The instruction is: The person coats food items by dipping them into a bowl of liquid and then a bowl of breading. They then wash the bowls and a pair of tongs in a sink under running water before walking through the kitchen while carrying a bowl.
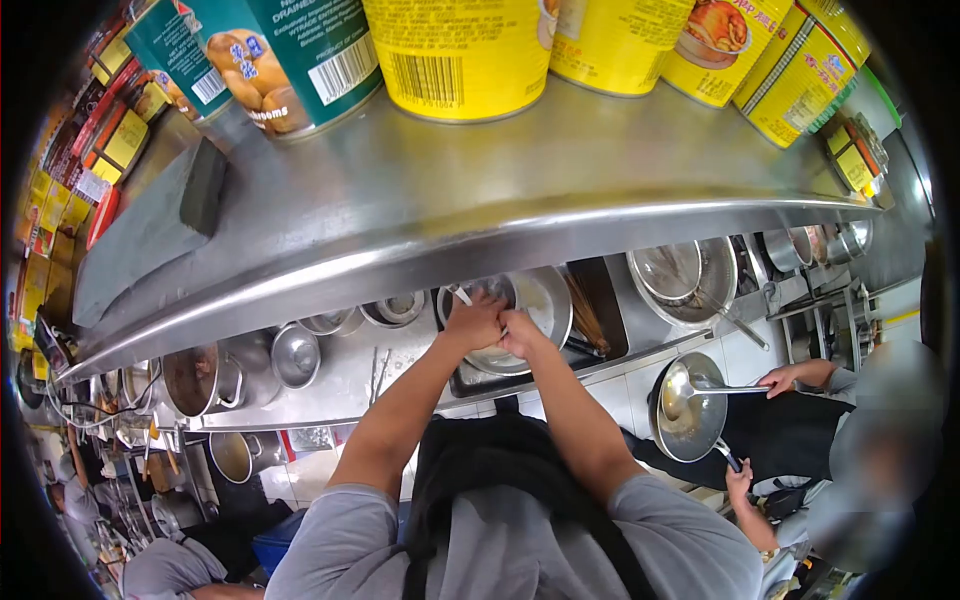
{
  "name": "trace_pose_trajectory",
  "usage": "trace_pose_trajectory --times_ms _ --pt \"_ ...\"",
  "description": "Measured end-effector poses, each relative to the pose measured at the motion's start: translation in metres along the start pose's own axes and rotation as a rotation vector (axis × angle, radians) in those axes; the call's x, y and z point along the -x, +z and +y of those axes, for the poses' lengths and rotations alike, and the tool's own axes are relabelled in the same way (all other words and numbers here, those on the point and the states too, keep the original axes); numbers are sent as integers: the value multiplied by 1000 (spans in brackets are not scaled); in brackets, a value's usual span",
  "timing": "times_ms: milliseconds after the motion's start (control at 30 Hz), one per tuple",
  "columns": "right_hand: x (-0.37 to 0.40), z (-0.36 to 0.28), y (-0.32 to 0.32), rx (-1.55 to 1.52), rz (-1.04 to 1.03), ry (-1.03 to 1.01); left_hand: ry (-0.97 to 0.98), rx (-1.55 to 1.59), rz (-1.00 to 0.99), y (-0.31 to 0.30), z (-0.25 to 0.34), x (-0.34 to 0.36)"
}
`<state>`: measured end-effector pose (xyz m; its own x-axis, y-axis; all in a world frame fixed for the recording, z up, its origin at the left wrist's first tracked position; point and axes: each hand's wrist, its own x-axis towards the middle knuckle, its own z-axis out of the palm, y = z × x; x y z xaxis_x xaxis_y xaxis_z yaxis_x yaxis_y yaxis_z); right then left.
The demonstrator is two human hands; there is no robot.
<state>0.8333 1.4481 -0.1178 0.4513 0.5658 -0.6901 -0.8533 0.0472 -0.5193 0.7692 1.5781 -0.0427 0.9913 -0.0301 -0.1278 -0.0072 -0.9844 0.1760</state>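
Observation:
Both hands are close together over a large round metal bowl (552, 310) that stands in a dark tray. My left hand (473, 325) reaches across a smaller metal bowl at the far left of it; its fingers are bent and partly hidden. A short white piece (462, 295) sticks up beside those fingers. My right hand (517, 336) is closed, its fingers curled toward the left hand. What either hand holds is too small or covered to make out.
Large cans (455, 55) and a grey block (155, 225) stand on the steel shelf (480, 170) above. Metal pots (192, 380), a small bowl (296, 356) and strainers (685, 280) line the counter. At right, another person holds a wok (690, 435) and a ladle (677, 390).

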Motion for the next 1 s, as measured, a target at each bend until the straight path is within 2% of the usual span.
trace_pose_trajectory --times_ms 67,100,200,233,267,333,400,433,467,533,600,667,733,767,833,900,933,1000 --pt "-20 -12 -25 -45 -77 82 -75 718 -375 24 -7 -8" --pt "-27 -19 -37 20 -68 42 111 702 127 47 -4 7" --pt "12 -46 -26 24 -148 -35 -15 697 193 36 -1 22" --pt "36 -61 -13 25 -147 -38 -209 784 282 41 -2 21" --pt "59 -73 1 36 -66 49 -256 773 302 53 -9 18" --pt "27 -48 1 264 466 -26 -451 978 456 75 -26 21" --pt "-57 -4 -62 833 445 -324 -591 1470 453 69 -22 38" --pt "-97 16 -86 1044 559 -177 -721 1633 454 39 -14 53" --pt "-126 29 -97 1247 686 -34 -735 1630 480 28 -17 68" --pt "-139 37 -103 1333 565 6 -524 1191 458 18 -26 101" --pt "-158 56 -121 1687 750 -122 -346 1013 482 9 -37 132" --pt "-83 26 -62 1397 843 -194 -328 965 475 -27 -40 170" --pt "-59 7 -16 1639 663 -346 -446 967 443 -42 -51 210" --pt "-54 8 -1 1640 667 -338 -433 890 488 -40 -58 229" --pt "-55 -8 34 2004 345 -575 -404 796 563 -39 -73 254" --pt "-47 -14 61 1931 316 -607 -402 463 542 -30 -84 278" --pt "-37 -13 70 1865 282 -618 -400 464 539 -23 -88 287" --pt "-16 -19 90 1768 319 -649 -368 236 519 -4 -95 295"
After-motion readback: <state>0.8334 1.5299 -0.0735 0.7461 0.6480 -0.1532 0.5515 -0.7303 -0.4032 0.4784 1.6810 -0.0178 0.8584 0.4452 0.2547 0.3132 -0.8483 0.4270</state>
